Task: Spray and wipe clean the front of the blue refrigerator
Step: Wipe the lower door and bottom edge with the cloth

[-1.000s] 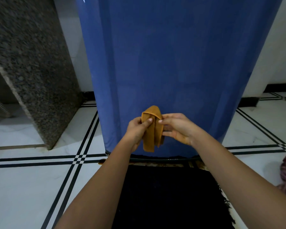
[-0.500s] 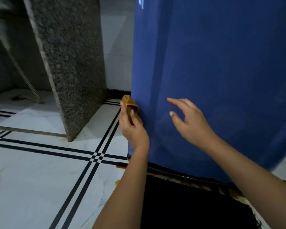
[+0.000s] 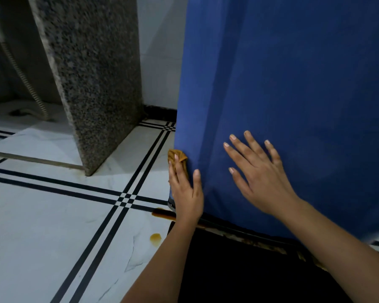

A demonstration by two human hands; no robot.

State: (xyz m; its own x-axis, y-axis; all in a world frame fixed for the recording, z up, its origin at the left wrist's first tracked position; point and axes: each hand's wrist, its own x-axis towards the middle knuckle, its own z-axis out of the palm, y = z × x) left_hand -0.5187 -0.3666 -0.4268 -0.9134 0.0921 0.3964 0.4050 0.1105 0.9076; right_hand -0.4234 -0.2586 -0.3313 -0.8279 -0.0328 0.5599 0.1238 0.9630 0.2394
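Tiled floor (image 3: 53, 215), brown spill (image 3: 155, 237) near fridge base. Left hand (image 3: 185, 193) presses folded cloth (image 3: 177, 157) on blue refrigerator (image 3: 293, 84) side edge; right hand (image 3: 258, 171) splayed flat on front. Risk: cloth slips off corner.

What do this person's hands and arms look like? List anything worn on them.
The left hand and the right hand wear nothing: no gloves, rings, watch or bracelet. No sleeve shows on the left forearm or the right forearm up to the frame's edge. The fingernails are short, with no visible polish.
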